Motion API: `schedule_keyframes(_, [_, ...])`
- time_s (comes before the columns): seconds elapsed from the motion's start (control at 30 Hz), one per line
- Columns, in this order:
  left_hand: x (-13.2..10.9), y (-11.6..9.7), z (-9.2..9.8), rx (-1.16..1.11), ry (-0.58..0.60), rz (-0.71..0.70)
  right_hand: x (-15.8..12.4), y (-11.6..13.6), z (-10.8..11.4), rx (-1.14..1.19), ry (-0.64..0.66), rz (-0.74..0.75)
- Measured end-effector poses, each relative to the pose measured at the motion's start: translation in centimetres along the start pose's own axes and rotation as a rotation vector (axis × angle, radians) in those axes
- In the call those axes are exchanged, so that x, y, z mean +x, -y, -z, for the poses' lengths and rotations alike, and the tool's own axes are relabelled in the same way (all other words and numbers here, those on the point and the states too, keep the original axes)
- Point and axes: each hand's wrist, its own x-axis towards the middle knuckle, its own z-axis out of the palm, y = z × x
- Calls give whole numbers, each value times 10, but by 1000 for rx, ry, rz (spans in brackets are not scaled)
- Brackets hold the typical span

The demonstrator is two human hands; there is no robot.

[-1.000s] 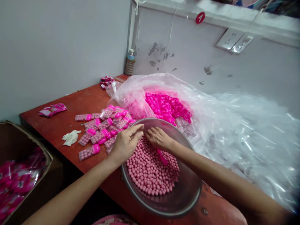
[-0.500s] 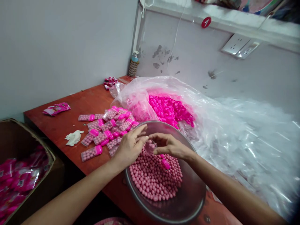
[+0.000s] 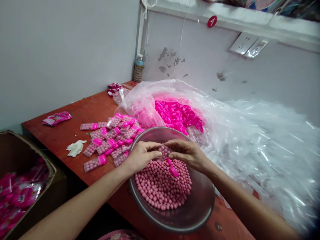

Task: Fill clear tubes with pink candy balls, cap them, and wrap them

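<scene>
Over a metal bowl (image 3: 200,216) of pink balls (image 3: 160,190), a small clear plastic container (image 3: 164,152) with pink balls inside is held between both hands. My left hand (image 3: 142,156) pinches its left side with thumb and forefinger. On the other side, my right hand (image 3: 187,154) closes thumb and fingers on it. A bright pink cap (image 3: 173,171) lies on the balls just below my right hand, with another pink piece beside it. Left of the bowl, several filled containers with pink caps (image 3: 102,160) lie in a heap on the table.
Behind the bowl, a clear plastic bag (image 3: 140,96) holds many pink caps (image 3: 172,115). Clear plastic pieces (image 3: 270,143) spread to the right. The red table (image 3: 95,103) bears a white crumpled scrap (image 3: 75,147) and pink packets (image 3: 57,118). A cardboard box (image 3: 50,163) of pink packets stands lower left.
My left hand has come down to pinch the container, which now shows pink balls inside. Both hands have drawn together around it. The whole view has shifted slightly.
</scene>
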Motion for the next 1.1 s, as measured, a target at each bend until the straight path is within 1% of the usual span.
schedule_keyframes(0.17, [-1,-2,-1,65,9,-38,-2,8,-4,-124,31,40])
schedule_keyframes(0.23, [-1,-2,-2,51,-5,-24,-5,11,-1,-65,-30,1])
schedule_keyframes(0.3, [-1,-2,-3,-16,-57,20,-10,10,7,-34,-141,-74])
schedule_keyframes(0.33, [-1,-2,-3,-77,-80,48,-13,8,12,-96,-193,-117])
schedule_keyframes(0.4, [-2,-4,-3,-231,-100,105,-19,-1,19,-388,-249,-203])
schedule_keyframes(0.43, [-2,-5,-3,-302,-95,129,-22,-6,20,-569,-237,-255])
schedule_keyframes(0.47, [-2,-6,-3,-357,-82,148,-25,-11,19,-729,-192,-313])
schedule_keyframes(0.5, [-2,-7,-4,-394,-71,160,-27,-15,16,-846,-119,-374])
schedule_keyframes(0.53, [-2,-7,-4,-416,-61,169,-28,-18,11,-916,-30,-432])
schedule_keyframes(0.6, [-2,-7,-4,-435,-46,172,-29,-22,-1,-959,145,-522])
schedule_keyframes(0.67, [-2,-6,-4,-431,-36,156,-28,-25,-11,-952,233,-555])
schedule_keyframes(0.73, [-3,-4,-4,-410,-31,140,-26,-26,-14,-935,254,-555])
schedule_keyframes(0.9, [-4,-3,-4,-331,3,127,-22,-30,-8,-770,257,-500])
schedule_keyframes(0.97, [-4,-3,-5,-309,18,127,-21,-31,-10,-772,246,-508])
schedule_keyframes(1.1, [-4,0,-5,-277,6,104,-19,-33,-17,-820,238,-541])
